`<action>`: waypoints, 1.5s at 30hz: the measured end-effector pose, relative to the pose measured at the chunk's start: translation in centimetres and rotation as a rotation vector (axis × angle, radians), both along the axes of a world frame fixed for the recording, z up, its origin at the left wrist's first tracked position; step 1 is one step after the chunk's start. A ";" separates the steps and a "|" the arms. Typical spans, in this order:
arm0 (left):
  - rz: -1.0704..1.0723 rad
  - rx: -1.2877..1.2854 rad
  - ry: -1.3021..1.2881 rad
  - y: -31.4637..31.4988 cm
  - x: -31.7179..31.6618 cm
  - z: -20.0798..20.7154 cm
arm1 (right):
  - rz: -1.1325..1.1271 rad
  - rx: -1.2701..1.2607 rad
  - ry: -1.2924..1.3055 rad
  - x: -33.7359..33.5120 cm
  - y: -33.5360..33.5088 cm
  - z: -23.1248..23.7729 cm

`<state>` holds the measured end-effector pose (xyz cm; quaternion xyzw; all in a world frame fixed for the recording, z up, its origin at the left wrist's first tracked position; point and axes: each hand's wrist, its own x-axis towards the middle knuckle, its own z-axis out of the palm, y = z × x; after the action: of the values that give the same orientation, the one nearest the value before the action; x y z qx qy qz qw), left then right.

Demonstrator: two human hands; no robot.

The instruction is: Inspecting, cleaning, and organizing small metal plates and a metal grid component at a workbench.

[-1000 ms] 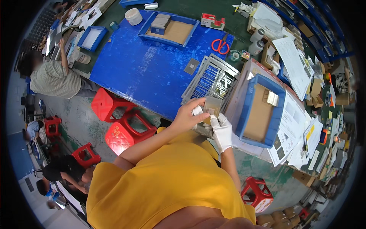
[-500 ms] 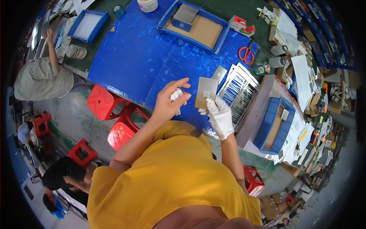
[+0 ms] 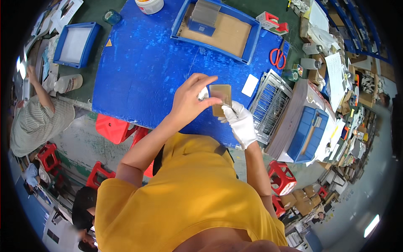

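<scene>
My right hand (image 3: 241,125), in a white glove, grips a thin rectangular metal plate (image 3: 222,90) by its lower right edge. The plate looks grey-gold and shiny, held above the blue tabletop. My bare left hand (image 3: 187,100) is close to the plate's left edge, thumb and fingers curved toward it. A wad of white cloth (image 3: 203,93) shows between those fingers, mostly hidden by the hand. Whether the left thumb touches the plate I cannot tell. Beyond my right hand, a pale rectangular card (image 3: 250,85) lies on the table.
Slotted metal frames (image 3: 270,107) are stacked at the right, near red scissors (image 3: 277,59) and a tape dispenser (image 3: 273,23). A blue tray (image 3: 252,40) at the back holds a row of upright plates (image 3: 204,17). A smaller blue bin (image 3: 307,134) stands right; a co-worker (image 3: 42,122) is left.
My left hand has come closer to the plate, and its cloth sits higher between the fingers. The plate has turned in my right hand. The whole view has shifted slightly.
</scene>
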<state>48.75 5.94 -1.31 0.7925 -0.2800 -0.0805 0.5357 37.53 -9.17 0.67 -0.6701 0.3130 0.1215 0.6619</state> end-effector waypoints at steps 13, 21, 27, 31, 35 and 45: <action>0.345 -0.021 0.342 2.7 6.3 -7.5 | 0.476 -1.029 -0.147 16.5 -5.5 -3.6; 0.310 0.075 0.315 2.4 6.3 -10.5 | 0.386 -1.125 -0.279 23.0 -4.8 -12.4; 0.317 0.011 0.290 0.7 8.9 -9.3 | 0.298 -1.043 -0.249 23.3 -4.7 -12.9; 0.330 0.024 0.040 -1.5 13.1 -8.9 | 0.083 -0.793 -0.186 23.6 -3.9 -12.2; 0.303 0.235 -0.238 -4.0 16.9 -10.5 | -0.132 -0.825 -0.145 23.0 -3.7 -13.2; 0.255 0.436 -0.164 -5.2 18.5 -11.7 | 0.059 -0.836 -0.097 24.5 -1.8 -13.6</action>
<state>67.28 0.71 -13.06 0.9220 -0.1963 -0.0064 0.3335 62.04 -11.01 -12.94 -0.8948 0.2842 -0.0288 0.3432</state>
